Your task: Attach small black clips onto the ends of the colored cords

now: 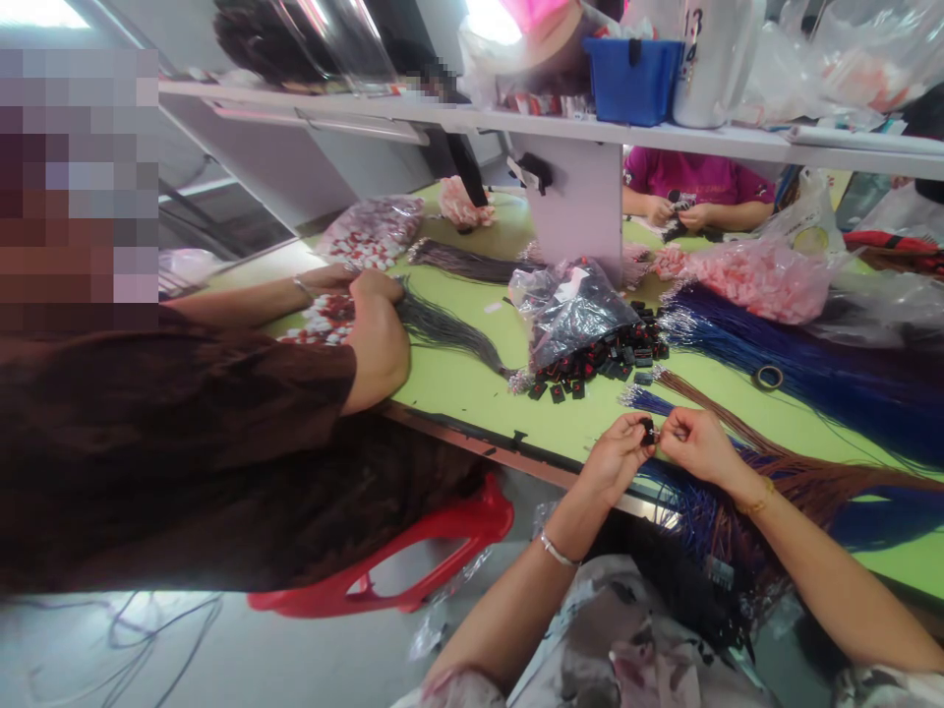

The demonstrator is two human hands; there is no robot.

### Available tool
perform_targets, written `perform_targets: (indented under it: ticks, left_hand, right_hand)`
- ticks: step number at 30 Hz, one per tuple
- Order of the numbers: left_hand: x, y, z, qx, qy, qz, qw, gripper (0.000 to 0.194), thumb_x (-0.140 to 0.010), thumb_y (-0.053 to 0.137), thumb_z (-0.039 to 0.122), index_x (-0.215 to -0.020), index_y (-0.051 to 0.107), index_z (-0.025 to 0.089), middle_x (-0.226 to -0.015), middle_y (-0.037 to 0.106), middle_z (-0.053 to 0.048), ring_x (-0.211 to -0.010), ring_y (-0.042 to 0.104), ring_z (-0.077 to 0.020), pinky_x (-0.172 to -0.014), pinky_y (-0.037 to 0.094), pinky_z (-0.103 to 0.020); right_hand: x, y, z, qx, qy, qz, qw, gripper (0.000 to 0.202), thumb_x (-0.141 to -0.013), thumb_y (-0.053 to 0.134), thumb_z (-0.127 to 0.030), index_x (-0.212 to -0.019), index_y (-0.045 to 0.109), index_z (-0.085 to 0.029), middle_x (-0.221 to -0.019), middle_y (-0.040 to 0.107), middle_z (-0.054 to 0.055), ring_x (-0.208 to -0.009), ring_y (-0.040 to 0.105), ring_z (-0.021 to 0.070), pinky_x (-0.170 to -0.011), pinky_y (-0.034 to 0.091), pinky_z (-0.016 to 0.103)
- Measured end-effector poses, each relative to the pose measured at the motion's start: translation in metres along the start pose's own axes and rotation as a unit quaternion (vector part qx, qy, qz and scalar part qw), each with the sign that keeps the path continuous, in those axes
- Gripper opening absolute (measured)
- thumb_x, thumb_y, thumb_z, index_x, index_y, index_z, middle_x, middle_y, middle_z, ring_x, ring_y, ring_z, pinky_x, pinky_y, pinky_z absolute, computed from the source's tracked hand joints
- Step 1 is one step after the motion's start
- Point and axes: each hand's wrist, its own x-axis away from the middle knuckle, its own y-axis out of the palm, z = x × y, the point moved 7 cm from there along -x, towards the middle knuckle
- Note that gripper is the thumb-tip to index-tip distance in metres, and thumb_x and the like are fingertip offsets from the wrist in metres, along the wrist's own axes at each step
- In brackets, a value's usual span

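Above the table's front edge, my left hand [619,457] pinches a small black plastic connector housing [649,431] between thumb and fingers. My right hand [699,447] is closed right beside it, its fingertips on what looks like the thin end of a wire at the housing's side; the fingers mostly hide it. Blue wires [689,506] and brown wires [796,472] hang and lie beneath my right hand. Just beyond my hands is a pile of black connector housings [612,359], spilling from a clear plastic bag [579,310].
To the left, a co-worker's arm [380,339] reaches over red-and-white pieces [324,320]. Dark wires [464,334] lie between us. A tape roll [768,378], a blue wire bundle [826,364] and bagged pink pieces [767,280] are at right. A shelf [472,120] crosses above; a red chair [442,551] stands below.
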Motion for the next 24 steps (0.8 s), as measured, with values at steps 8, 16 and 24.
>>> perform_targets:
  ticks: [8, 16, 24]
  left_hand:
    - [0.003, -0.007, 0.002, -0.076, 0.011, 0.059, 0.995, 0.035, -0.055, 0.082, 0.025, -0.079, 0.060, 0.012, -0.065, 0.060, 0.000, -0.059, 0.055, -0.0078, -0.060, 0.045, -0.020]
    - [0.003, -0.009, 0.002, -0.067, 0.021, 0.078, 0.994, 0.036, -0.052, 0.083, 0.025, -0.076, 0.060, 0.012, -0.064, 0.061, 0.000, -0.058, 0.056, -0.0080, -0.058, 0.045, -0.020]
    - [-0.003, -0.017, 0.000, -0.080, 0.018, 0.085, 0.993, 0.032, -0.057, 0.080, 0.024, -0.079, 0.060, 0.012, -0.067, 0.062, -0.002, -0.063, 0.060, -0.0112, -0.060, 0.046, -0.021]
  right_hand:
    - [0.002, 0.007, -0.008, 0.020, -0.083, 0.001, 0.996, 0.012, -0.072, 0.054, -0.017, -0.061, 0.051, -0.017, -0.054, 0.047, -0.004, -0.050, 0.038, 0.0078, -0.050, 0.029, 0.020]
    - [0.008, 0.014, -0.006, 0.040, -0.094, -0.011, 0.995, 0.011, -0.077, 0.052, -0.017, -0.066, 0.052, -0.017, -0.058, 0.051, -0.002, -0.052, 0.041, 0.0091, -0.052, 0.029, 0.021]
    - [-0.029, -0.019, 0.020, 0.068, -0.038, -0.014, 0.997, 0.021, -0.085, 0.044, -0.027, -0.082, 0.062, -0.017, -0.072, 0.063, 0.001, -0.060, 0.050, 0.0115, -0.058, 0.034, 0.021]
